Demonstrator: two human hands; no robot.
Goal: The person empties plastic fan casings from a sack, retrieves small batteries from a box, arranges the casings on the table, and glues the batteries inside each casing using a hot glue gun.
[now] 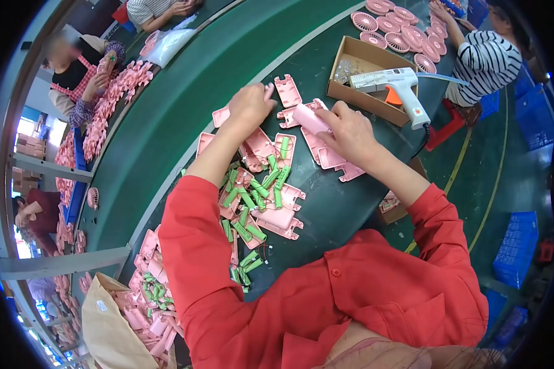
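My right hand (353, 132) grips a smooth, rounded pink plastic casing (311, 119) above several pink shells on the table. To its left, my left hand (251, 106) is closed, with a bit of pink at its fingertips that I cannot make out. A flat pink shell half (287, 91) lies between the hands, toward the far side. Nearer my body is a heap of pink shells (276, 216) mixed with green cylindrical battery cells (279, 178), some with thin wires. More pink shells (330, 157) are spread below my right hand.
A cardboard box (349, 48) holds a white glue gun (395, 86) with an orange trigger, its cable hanging over the table edge. Round pink fan grilles (396, 42) lie beyond. A sack of pink parts (114, 320) stands lower left. Co-workers sit at left, top and right.
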